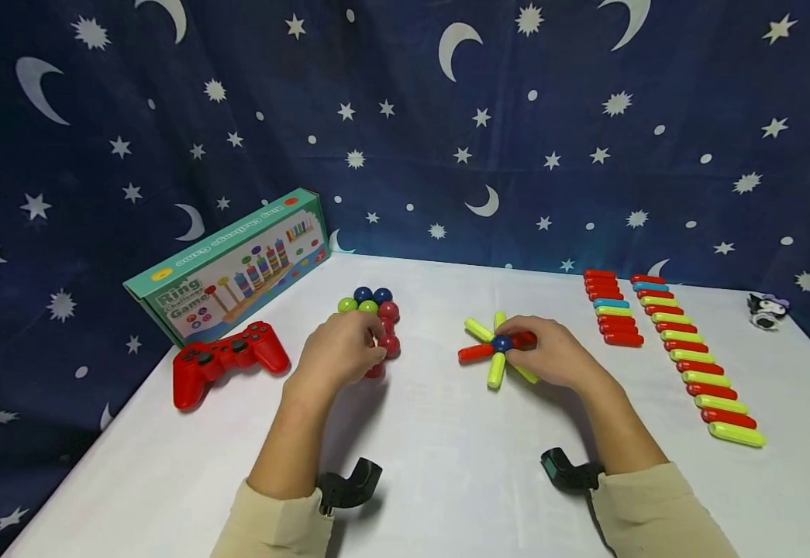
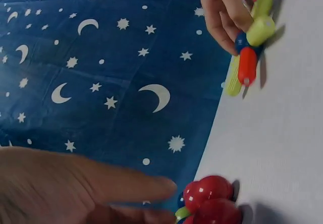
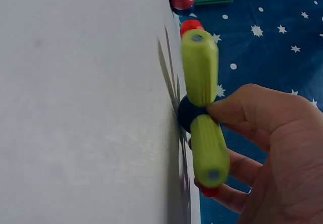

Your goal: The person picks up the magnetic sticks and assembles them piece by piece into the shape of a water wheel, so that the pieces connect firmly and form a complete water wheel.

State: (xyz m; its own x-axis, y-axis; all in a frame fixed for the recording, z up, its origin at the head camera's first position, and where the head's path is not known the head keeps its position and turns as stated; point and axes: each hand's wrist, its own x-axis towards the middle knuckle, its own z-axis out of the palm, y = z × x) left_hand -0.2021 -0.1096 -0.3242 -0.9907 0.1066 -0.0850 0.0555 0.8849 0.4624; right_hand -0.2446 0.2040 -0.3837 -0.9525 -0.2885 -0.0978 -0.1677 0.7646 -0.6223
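Note:
My right hand (image 1: 551, 350) pinches a spoked figure made of yellow-green and red plastic rods around a dark blue ball (image 1: 501, 343). In the right wrist view, the thumb presses by the hub between two yellow-green rods (image 3: 201, 67), and the other fingers sit behind. My left hand (image 1: 338, 349) reaches over a cluster of balls, its fingertips right at the red balls (image 1: 390, 346). The left wrist view shows its fingers extended beside these red balls (image 2: 218, 213), with a gap between the digits. Green balls (image 1: 347, 305) and dark blue balls (image 1: 382, 296) lie just beyond, partly hidden.
Two columns of red, yellow-green and blue rods (image 1: 701, 366) lie on the right. A red game controller (image 1: 230, 358) and a ring game box (image 1: 237, 267) stand at the left. A small figurine (image 1: 767, 311) sits at the far right. Behind the white table hangs a starry curtain (image 1: 405, 186).

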